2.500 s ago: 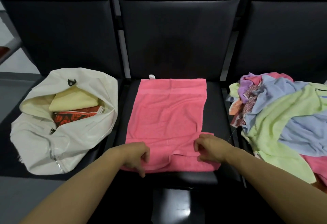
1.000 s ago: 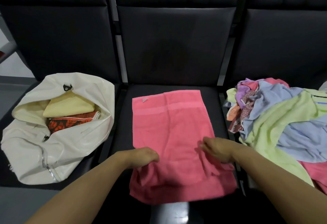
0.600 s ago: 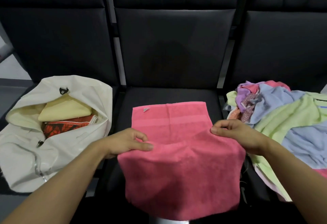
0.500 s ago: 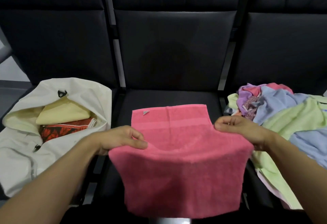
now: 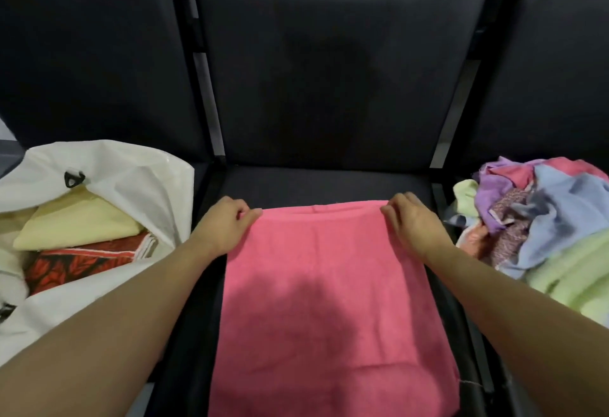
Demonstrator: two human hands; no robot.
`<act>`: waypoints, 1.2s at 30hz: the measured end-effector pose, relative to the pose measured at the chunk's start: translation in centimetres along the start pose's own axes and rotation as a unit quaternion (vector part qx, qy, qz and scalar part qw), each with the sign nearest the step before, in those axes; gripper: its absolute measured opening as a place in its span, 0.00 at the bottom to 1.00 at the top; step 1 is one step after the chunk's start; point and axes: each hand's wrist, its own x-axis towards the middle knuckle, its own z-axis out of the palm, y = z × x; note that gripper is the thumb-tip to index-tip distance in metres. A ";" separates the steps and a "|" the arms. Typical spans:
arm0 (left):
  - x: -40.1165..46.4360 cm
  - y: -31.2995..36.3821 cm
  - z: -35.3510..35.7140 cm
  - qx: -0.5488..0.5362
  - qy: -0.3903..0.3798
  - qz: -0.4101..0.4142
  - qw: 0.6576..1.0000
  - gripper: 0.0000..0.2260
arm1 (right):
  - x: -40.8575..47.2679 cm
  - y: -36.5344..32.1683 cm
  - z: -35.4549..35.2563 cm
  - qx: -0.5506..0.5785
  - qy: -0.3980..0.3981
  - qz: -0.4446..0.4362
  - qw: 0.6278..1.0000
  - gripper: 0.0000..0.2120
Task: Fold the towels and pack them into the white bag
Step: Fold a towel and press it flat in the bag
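A pink towel (image 5: 326,301) lies folded in half on the middle black seat, its far edge doubled over. My left hand (image 5: 225,223) pinches the towel's far left corner. My right hand (image 5: 410,220) pinches its far right corner. On the left seat the white bag (image 5: 141,179) stands open, with a folded pale yellow towel (image 5: 75,223) and a folded red patterned towel (image 5: 89,258) inside. A loose pile of towels (image 5: 547,218) in green, blue, purple and pink covers the right seat.
Three black padded seats stand in a row with tall backrests (image 5: 329,70) behind them. Bare seat cushion (image 5: 323,184) shows beyond the pink towel. Metal frame bars (image 5: 211,113) separate the seats. A strip of grey floor shows at the far left.
Both hands lifted the towel's near edge and carried it forward onto the far edge, so the towel now lies folded in half. The view tilted down a little.
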 end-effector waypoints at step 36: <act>-11.7 7.9 5.7 0.200 -0.195 -0.016 0.960 0.38 | -11.8 -4.8 -2.5 -0.201 -0.366 -0.024 0.908 0.30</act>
